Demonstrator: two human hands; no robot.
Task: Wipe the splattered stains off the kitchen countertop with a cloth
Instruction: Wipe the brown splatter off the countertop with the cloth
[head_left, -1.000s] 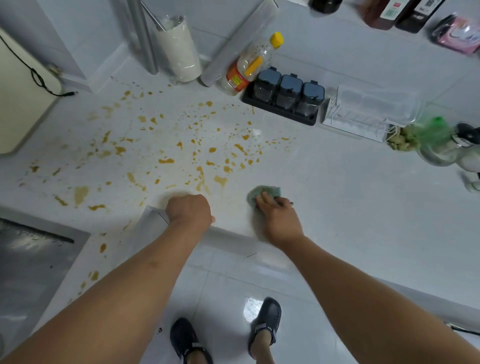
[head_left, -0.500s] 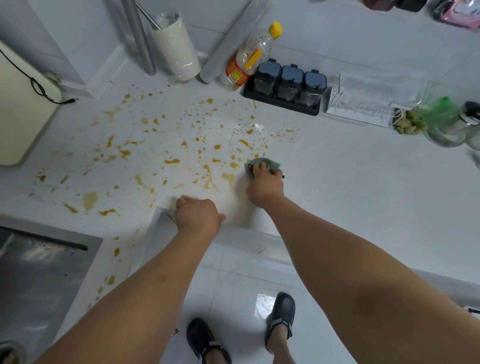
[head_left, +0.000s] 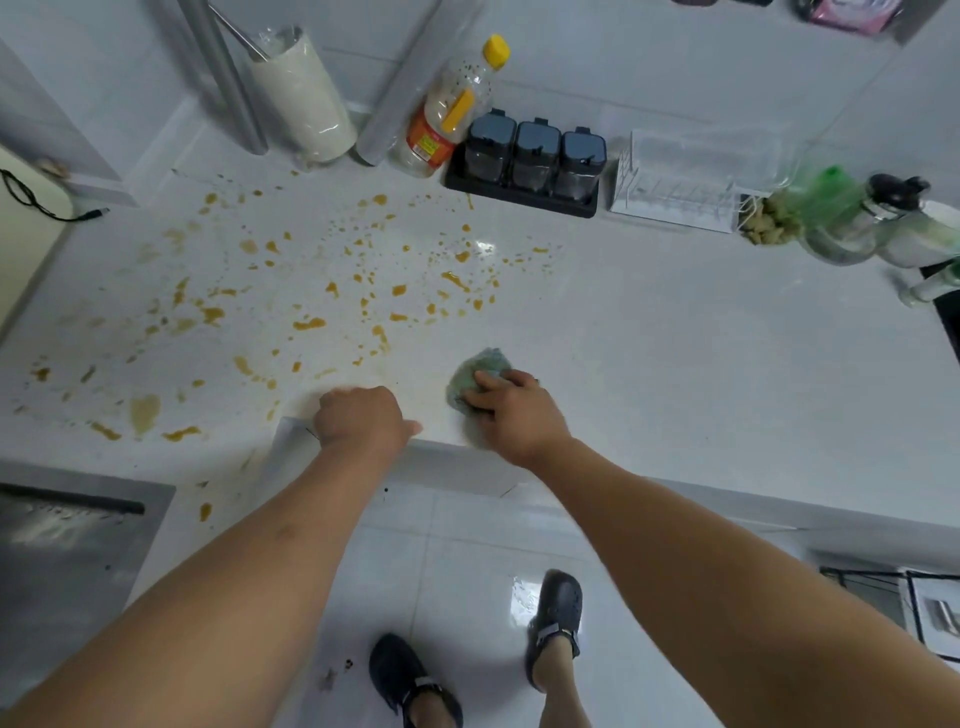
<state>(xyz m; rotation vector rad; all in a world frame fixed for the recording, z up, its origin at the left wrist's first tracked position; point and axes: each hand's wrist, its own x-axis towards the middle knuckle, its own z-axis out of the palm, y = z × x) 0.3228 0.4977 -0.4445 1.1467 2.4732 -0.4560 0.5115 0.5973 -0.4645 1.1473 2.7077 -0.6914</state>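
Note:
Orange-brown splatter stains cover the left and middle of the white countertop. A bunched green cloth lies on the counter near its front edge, just right of the stains. My right hand grips the cloth from behind, fingers bent over its top, and presses it down. My left hand is a closed fist resting on the counter's front edge, left of the cloth, holding nothing. The strip of counter between the two hands looks wiped, with a faint smear.
Along the back wall stand a white tumbler, a yellow-capped bottle, a black tray of three jars, a white rack and glassware. A steel sink lies at the front left. A cable trails at the left.
My right hand drew the cloth back from the stains toward the counter's front edge. The left fist stayed on the edge.

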